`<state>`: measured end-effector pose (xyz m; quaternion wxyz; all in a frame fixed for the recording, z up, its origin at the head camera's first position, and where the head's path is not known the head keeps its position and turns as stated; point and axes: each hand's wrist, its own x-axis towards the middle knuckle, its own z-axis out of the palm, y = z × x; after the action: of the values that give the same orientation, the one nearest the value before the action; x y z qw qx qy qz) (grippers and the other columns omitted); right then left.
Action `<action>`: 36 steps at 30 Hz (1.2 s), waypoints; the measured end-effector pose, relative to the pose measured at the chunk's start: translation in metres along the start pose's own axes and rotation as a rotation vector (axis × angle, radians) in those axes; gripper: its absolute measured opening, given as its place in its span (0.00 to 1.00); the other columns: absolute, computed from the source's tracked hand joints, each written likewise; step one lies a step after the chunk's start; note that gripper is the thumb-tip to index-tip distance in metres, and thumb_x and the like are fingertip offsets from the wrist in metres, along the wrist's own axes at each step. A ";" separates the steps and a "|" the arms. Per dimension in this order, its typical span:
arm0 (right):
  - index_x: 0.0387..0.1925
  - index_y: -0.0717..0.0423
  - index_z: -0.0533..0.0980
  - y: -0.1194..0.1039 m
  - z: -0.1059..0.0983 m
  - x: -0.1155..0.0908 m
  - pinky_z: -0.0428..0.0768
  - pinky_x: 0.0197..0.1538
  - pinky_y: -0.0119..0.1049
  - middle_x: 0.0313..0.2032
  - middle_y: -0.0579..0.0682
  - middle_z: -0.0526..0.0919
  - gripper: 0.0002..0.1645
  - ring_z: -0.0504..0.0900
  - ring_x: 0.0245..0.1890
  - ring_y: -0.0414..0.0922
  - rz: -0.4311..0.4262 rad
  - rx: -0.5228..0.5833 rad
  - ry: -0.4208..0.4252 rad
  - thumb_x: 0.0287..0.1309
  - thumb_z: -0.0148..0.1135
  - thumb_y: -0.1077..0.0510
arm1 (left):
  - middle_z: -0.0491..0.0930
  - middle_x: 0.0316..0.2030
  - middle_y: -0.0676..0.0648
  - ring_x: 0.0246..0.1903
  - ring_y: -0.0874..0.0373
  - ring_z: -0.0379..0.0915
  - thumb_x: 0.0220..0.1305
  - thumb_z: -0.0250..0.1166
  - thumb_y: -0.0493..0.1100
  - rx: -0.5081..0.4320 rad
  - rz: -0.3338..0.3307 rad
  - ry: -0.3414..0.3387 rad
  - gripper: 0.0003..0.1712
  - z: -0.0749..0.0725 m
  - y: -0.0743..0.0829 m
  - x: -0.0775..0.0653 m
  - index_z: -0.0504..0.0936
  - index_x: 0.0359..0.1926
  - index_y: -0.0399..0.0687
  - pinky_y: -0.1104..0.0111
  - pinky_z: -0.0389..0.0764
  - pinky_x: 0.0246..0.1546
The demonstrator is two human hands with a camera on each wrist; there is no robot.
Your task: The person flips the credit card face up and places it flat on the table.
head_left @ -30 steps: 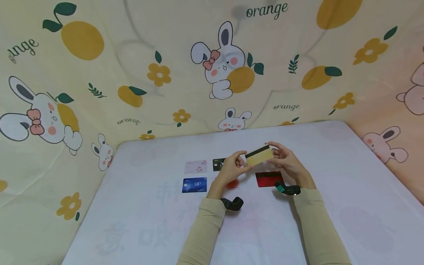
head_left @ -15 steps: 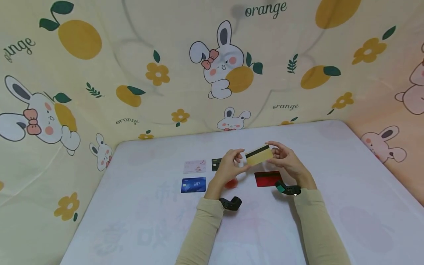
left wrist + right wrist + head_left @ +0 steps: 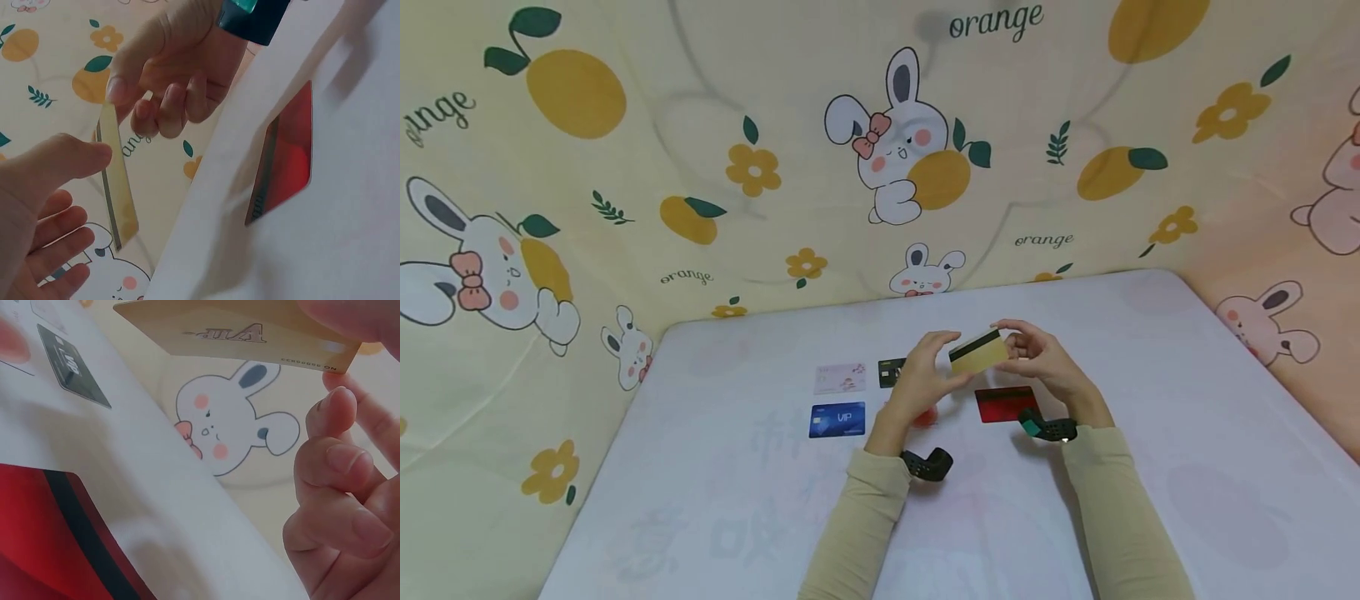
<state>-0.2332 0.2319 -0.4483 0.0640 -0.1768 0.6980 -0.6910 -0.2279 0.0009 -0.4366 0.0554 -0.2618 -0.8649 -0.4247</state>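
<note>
My right hand (image 3: pixel 1051 367) pinches a gold VIP card (image 3: pixel 978 353) between thumb and forefinger at its right end, up above the table. Its dark stripe faces the head camera; the right wrist view shows the VIP lettering on the other side. My left hand (image 3: pixel 920 375) is at the card's left end. In the left wrist view the left thumb (image 3: pixel 94 156) overlaps the card's striped edge, while the other fingers (image 3: pixel 59 231) are spread apart from it. Beneath the right hand lies a red card (image 3: pixel 1000 404), its dark stripe up.
On the white table (image 3: pixel 715 467) lie a pale pink card (image 3: pixel 840 378), a blue VIP card (image 3: pixel 837 420) and a dark card (image 3: pixel 889 372). The left hand partly hides the dark card and a red-orange patch (image 3: pixel 927 417). A patterned cloth (image 3: pixel 700 150) hangs behind the table.
The gold card has shifted slightly left together with my right hand. The left hand's fingers, more curled before, have straightened around the card's left end. The cards on the table lie as before.
</note>
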 end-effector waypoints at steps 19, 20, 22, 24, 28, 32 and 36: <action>0.59 0.58 0.69 -0.004 0.010 0.004 0.78 0.38 0.24 0.27 0.40 0.74 0.33 0.74 0.27 0.35 0.040 -0.138 -0.049 0.50 0.68 0.69 | 0.76 0.60 0.43 0.57 0.51 0.75 0.54 0.72 0.42 -0.004 0.026 0.002 0.34 0.005 0.011 -0.001 0.72 0.62 0.42 0.64 0.78 0.55; 0.59 0.57 0.69 -0.004 0.010 0.004 0.78 0.39 0.24 0.27 0.40 0.74 0.33 0.74 0.27 0.35 0.047 -0.143 -0.051 0.51 0.68 0.69 | 0.76 0.60 0.43 0.56 0.51 0.75 0.54 0.72 0.42 -0.004 0.025 0.003 0.34 0.005 0.011 -0.001 0.72 0.62 0.43 0.64 0.78 0.55; 0.59 0.57 0.69 -0.004 0.011 0.004 0.78 0.39 0.24 0.28 0.40 0.73 0.32 0.74 0.28 0.35 0.054 -0.144 -0.054 0.51 0.67 0.69 | 0.76 0.60 0.42 0.56 0.49 0.75 0.54 0.72 0.42 -0.008 0.033 0.009 0.34 0.005 0.011 -0.002 0.72 0.62 0.42 0.64 0.79 0.55; 0.58 0.57 0.69 -0.004 0.011 0.005 0.78 0.39 0.24 0.28 0.41 0.73 0.32 0.74 0.28 0.35 0.054 -0.142 -0.058 0.51 0.67 0.69 | 0.77 0.59 0.42 0.56 0.49 0.75 0.53 0.73 0.41 -0.007 0.045 0.017 0.34 0.005 0.011 -0.002 0.73 0.61 0.41 0.63 0.79 0.54; 0.58 0.55 0.69 -0.005 0.012 0.004 0.78 0.37 0.24 0.27 0.41 0.73 0.32 0.73 0.27 0.35 0.040 -0.133 -0.071 0.50 0.67 0.70 | 0.78 0.57 0.42 0.55 0.51 0.76 0.53 0.73 0.41 -0.009 0.060 0.017 0.34 0.005 0.011 -0.002 0.73 0.61 0.41 0.63 0.79 0.54; 0.57 0.52 0.70 -0.005 0.011 0.004 0.78 0.38 0.24 0.27 0.41 0.73 0.32 0.73 0.27 0.34 0.030 -0.129 -0.083 0.51 0.67 0.69 | 0.78 0.56 0.42 0.55 0.52 0.75 0.53 0.73 0.41 -0.005 0.064 0.007 0.34 0.005 0.011 -0.002 0.73 0.61 0.41 0.64 0.79 0.55; 0.58 0.52 0.70 -0.005 0.011 0.004 0.78 0.38 0.24 0.28 0.41 0.73 0.32 0.73 0.27 0.35 0.026 -0.126 -0.089 0.51 0.67 0.69 | 0.78 0.56 0.42 0.55 0.52 0.75 0.54 0.72 0.41 -0.004 0.061 0.005 0.34 0.005 0.011 -0.002 0.73 0.61 0.42 0.65 0.79 0.54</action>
<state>-0.2324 0.2200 -0.4429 0.0930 -0.2019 0.7389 -0.6361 -0.2200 0.0097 -0.4326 0.0701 -0.2868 -0.8555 -0.4254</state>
